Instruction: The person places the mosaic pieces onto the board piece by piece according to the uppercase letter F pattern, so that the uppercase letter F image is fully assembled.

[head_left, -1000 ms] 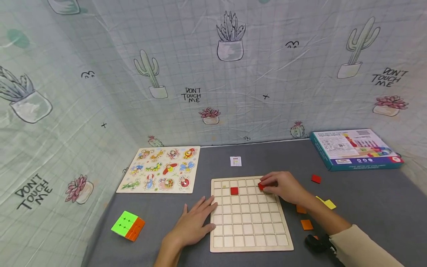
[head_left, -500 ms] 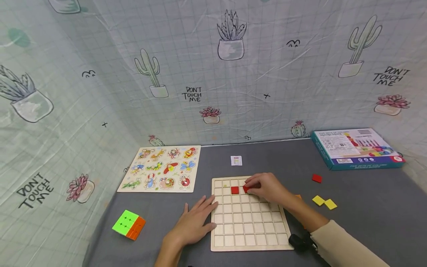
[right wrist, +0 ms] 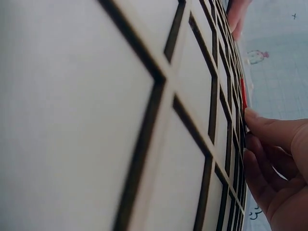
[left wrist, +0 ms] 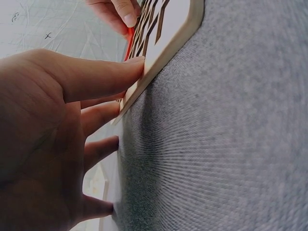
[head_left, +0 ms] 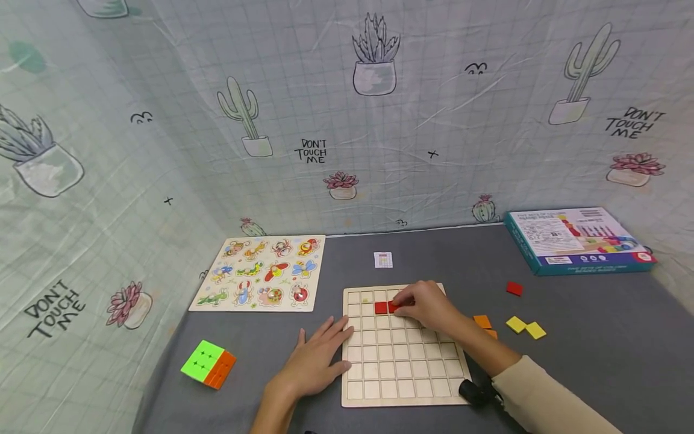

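Leftward across the board, our right grip (head_left: 425, 304) has carried its red tile from near the far right corner to the cell beside the seated one, while our left grip has held its place. Thumb and forefinger now pinch the second red tile (head_left: 391, 307) in the second row from the far side, fourth column; whether it lies flat in its cell, we cannot tell. Touching or just beside it, the first red tile (head_left: 381, 308) sits in the third column, released.

Around these two, most of the wooden board (head_left: 385, 355) shows bare cells. Our left grip (head_left: 311, 361), fingers spread and holding nothing, steadies its left edge.

We judge the filling barely begun: one tile in, another nearly so. Still loose on the tabletop (head_left: 596, 361), to the right, are a third red tile (head_left: 514, 289), two yellow tiles (head_left: 515, 324) and two orange tiles (head_left: 481, 321); our forearm may hide more. Farther out lie a small printed card (head_left: 382, 260), an insect puzzle (head_left: 260, 274), a cube (head_left: 208, 364) and a box (head_left: 580, 241).
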### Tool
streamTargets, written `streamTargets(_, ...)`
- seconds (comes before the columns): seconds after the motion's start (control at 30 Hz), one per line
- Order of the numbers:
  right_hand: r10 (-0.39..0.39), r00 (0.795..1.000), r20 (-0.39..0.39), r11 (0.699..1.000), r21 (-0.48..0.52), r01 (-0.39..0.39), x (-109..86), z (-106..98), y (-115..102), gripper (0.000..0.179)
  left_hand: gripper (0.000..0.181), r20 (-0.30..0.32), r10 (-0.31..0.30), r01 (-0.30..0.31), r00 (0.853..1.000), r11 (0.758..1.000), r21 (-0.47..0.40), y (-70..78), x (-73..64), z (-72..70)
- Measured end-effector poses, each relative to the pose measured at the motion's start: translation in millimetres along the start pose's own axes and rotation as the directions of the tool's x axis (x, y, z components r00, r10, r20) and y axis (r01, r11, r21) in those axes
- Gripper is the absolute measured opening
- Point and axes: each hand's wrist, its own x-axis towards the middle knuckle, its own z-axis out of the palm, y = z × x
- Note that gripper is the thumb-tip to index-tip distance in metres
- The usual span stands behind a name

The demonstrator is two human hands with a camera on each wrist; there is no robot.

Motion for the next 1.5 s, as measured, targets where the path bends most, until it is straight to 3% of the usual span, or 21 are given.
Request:
streamTargets(0.67, 0.029, 1.000, 0.000, 1.000, 0.005, -0.029, 1.5, 4.3, 0.2, 0.014, 0.063, 0.001, 0.002, -0.002, 1.000, 1.000, -0.008, 0.6, -1.7, 0.2)
streamTargets(1.03, -0.009, 0.999, 0.040, 0.999, 0.032, 0.008, -1.3, -1.3, 5.9, 0.015, 0.062, 0.001, -0.015, 0.015, 1.000, 1.000, -0.009, 0.7, 0.8, 0.7)
streamTargets(1.27, -0.041, 0.996, 0.079, 0.996, 0.086, 0.034, -5.3, -16.4, 10.4, 0.020, 0.062, -0.002, -0.008, 0.008, 1.000, 1.000, -0.008, 0.6, 2.4, -1.0)
streamTargets(1.5, -0.033, 0.998, 0.056, 0.997, 0.069, 0.029, -16.7, -54.4, 18.9, 0.023, 0.062, 0.003, -0.002, 0.002, 1.000, 1.000, -0.017, 1.3, -0.9, -0.9)
